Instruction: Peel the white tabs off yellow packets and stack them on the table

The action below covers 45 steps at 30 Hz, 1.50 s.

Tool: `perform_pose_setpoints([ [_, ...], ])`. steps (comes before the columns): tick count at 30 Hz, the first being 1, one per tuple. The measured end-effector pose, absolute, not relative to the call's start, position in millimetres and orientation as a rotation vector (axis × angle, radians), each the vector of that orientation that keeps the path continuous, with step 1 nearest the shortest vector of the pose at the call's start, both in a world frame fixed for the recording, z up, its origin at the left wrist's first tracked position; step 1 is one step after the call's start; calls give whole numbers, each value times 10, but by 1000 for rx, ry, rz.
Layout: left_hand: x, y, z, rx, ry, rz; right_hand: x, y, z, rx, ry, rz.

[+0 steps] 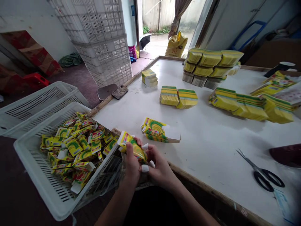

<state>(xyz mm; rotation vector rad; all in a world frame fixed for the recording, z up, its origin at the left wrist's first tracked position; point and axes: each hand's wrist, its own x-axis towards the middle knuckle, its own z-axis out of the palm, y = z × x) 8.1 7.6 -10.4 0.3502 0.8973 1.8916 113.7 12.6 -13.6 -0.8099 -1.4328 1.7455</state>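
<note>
At the near edge of the table (pixel 211 150), between it and the crate (pixel 42 185), both hands are closed around one yellow box (pixel 130 141). The left hand (pixel 132 161) presses its thumb on the upper face; the right hand (pixel 157 161) grips the lower end, with white tape (pixel 145 168) around some fingertips. On the box I see red lettering and green curves, but the words are too small to read; a white flap sticks out at its far left end. Just beyond the hands lies a pile of flat boxes (pixel 154 129), printed with the same green swirl and red lettering, which I also cannot read. To the left, the crate is filled with folded boxes (pixel 74 146), several showing barcode-like patches. The table is white, a little dirty, with a worn wooden border. On it stand more yellow bundles (pixel 178 98), a long row (pixel 249 105) and a high stack (pixel 211 64); at right lie black-handled scissors (pixel 261 175). A phone (pixel 120 92) rests at the left border. Farther away, near the open doorway, a yellow sack (pixel 176 46) carries dark characters, perhaps with "212", too blurred to be sure. Tall white crates (pixel 101 47) rise at left, and red-brown cartons (pixel 33 51) are by the wall.
</note>
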Motion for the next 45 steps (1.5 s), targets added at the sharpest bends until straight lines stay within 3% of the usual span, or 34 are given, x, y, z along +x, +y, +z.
perform_pose_setpoints([
  [10,-51,-34,-285,600,1193,1818,1339,234,-102,-829,-1508,1541],
  [13,-183,-43,-173,663,1179,1792,1459,317,-102,-890,-1648,1215],
  [17,-406,-118,69,1109,1337,1780,1645,400,-5,-925,-1929,540],
  [21,-404,-162,254,1691,1625,1180,1639,327,115,-732,-2180,280],
  [23,-316,-153,264,1726,1638,890,1611,293,132,-665,-2198,291],
  [26,-179,-150,183,1671,1673,797,1606,299,102,-830,-1957,423],
  [32,-33,-220,-41,1716,1746,918,1509,265,4,-945,-1462,1428],
  [34,-6,-235,-81,1787,1723,938,1442,225,3,-995,-1352,1582],
  [41,60,-228,-144,1975,1519,1058,1407,221,20,-977,-1254,1675],
  [45,45,-188,-174,1994,1509,1097,1462,253,-82,-1034,-1346,1564],
])
